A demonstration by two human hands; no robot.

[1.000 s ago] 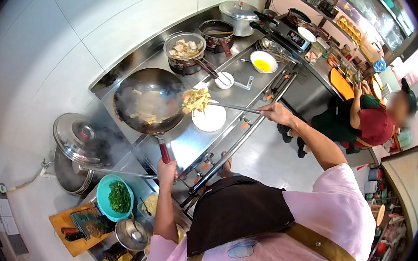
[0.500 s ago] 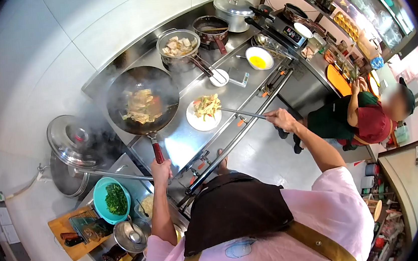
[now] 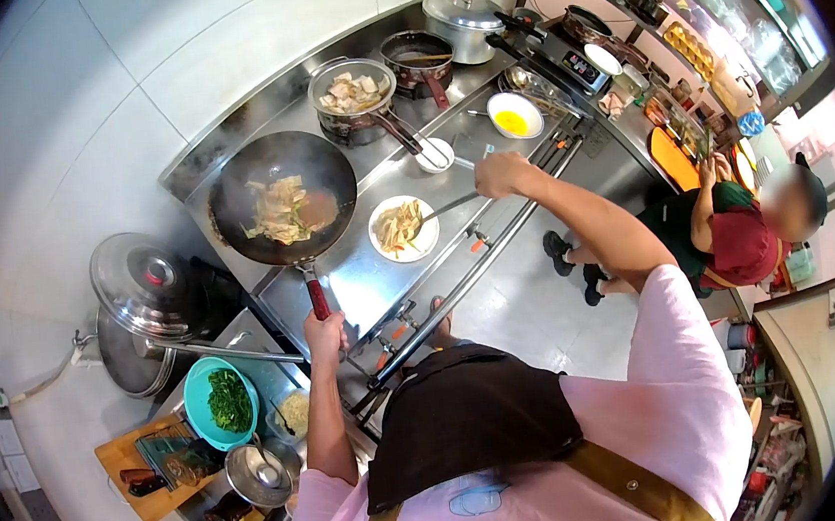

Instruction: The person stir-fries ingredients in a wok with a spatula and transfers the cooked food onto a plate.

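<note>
My left hand [image 3: 324, 338] is closed around the red handle [image 3: 317, 297] of a dark wok [image 3: 323, 169] on the stove. Light strips of food [image 3: 277, 214] lie in the wok with some brownish liquid, and a little steam rises. In my right hand [image 3: 505, 174] is the handle of a metal spatula [image 3: 454, 204]. Its far end reaches into a small heap of mixed strips [image 3: 398, 230] on a white plate [image 3: 430, 245], so the blade is mostly hidden. That plate stands on the steel stovetop, right of the wok.
Behind sit a strainer of pale chunks [image 3: 354, 93], a dark saucepan [image 3: 416, 52] and a lidded pot [image 3: 465, 25]. A white bowl [image 3: 535, 124] holds yellow liquid. Greens fill a turquoise bowl [image 3: 196, 407] at left. A co-worker [image 3: 736, 230] stands right. A rail [image 3: 479, 270] edges the stove.
My right hand has moved up and left, tilting the spatula steeper over the plate. The heap on the plate sits lower and flatter. My left hand stays on the wok handle; steam has thinned.
</note>
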